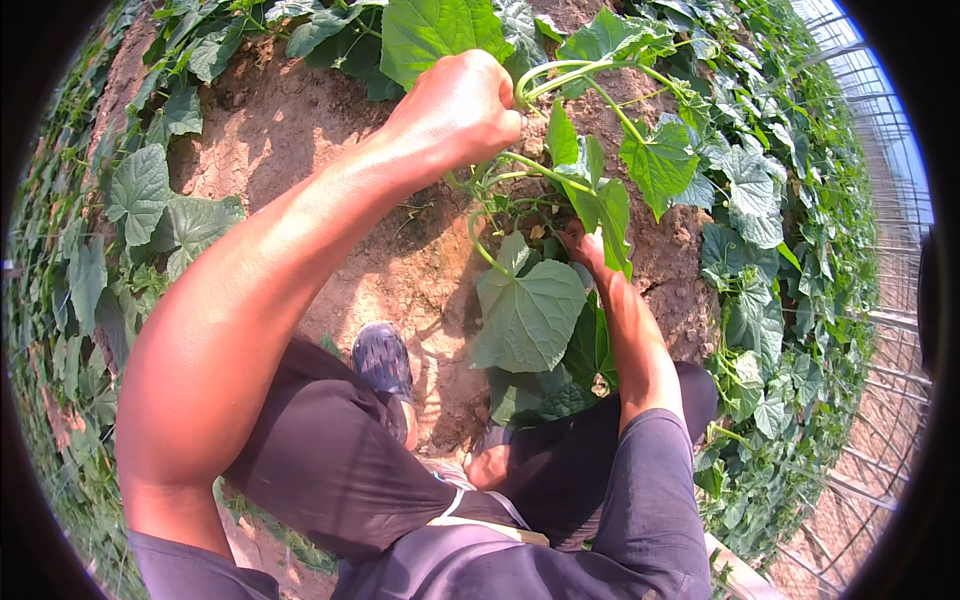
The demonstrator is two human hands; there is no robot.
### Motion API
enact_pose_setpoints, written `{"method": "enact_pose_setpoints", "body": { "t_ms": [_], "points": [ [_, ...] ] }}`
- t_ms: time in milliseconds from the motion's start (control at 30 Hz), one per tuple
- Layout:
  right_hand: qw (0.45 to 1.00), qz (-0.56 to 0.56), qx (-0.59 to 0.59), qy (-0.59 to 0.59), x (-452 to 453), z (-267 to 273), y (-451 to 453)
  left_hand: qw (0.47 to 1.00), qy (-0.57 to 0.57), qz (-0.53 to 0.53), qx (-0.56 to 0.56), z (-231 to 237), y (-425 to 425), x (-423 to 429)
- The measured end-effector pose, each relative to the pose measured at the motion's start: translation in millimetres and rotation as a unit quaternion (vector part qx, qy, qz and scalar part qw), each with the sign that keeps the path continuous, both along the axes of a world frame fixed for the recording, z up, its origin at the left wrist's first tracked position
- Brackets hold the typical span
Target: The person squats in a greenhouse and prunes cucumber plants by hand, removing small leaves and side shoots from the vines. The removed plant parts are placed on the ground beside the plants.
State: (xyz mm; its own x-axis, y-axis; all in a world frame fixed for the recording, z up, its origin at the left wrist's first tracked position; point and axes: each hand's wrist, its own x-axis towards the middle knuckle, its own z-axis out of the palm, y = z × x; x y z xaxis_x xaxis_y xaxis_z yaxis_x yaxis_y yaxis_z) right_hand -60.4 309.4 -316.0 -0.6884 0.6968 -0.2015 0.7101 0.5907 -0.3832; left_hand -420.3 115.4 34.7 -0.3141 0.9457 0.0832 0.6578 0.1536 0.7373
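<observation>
My left hand (472,105) is raised at the upper middle, its fingers closed around the green stems of a leafy vine (555,79), which looks like a cucumber plant. Its shoots spread to the right of the fist. Lower and to the right, my right hand (583,244) reaches in among the lower stems; leaves partly cover it, and whether its fingers grip a stem cannot be told. Between my forearms hangs a broad green leaf (531,315). A small pale yellow flower (600,385) shows near my right forearm.
Dry, cracked soil (292,135) lies under the vine. Dense rows of vines stand at the left (139,195) and the right (750,187). A wire mesh fence (885,375) runs along the far right. My shoe (382,360) rests on the soil near the middle.
</observation>
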Motion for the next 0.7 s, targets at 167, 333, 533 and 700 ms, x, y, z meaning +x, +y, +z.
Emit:
{"method": "enact_pose_setpoints", "body": {
  "t_ms": [167, 333, 533, 700],
  "points": [
    [0.985, 0.089, 0.129, -0.075, 8.1, 32.4, 2.9, 1.0, -0.021, -0.002, -0.006, 8.2, -1.5, 4.4],
    [0.914, 0.169, 0.051, -0.366, 39.0, 79.0, 30.1, 0.999, -0.028, -0.001, 0.018, 9.8, 5.4, 5.0],
    [0.932, 0.188, 0.13, -0.28, 1.4, 152.5, -67.5, 1.0, -0.022, 0.002, 0.01, 12.5, -0.5, 3.6],
    [0.943, 0.136, 0.195, -0.231, 4.1, 114.7, -62.9, 0.999, -0.036, -0.017, 0.014, 15.1, -2.6, 10.5]
  ]
}}
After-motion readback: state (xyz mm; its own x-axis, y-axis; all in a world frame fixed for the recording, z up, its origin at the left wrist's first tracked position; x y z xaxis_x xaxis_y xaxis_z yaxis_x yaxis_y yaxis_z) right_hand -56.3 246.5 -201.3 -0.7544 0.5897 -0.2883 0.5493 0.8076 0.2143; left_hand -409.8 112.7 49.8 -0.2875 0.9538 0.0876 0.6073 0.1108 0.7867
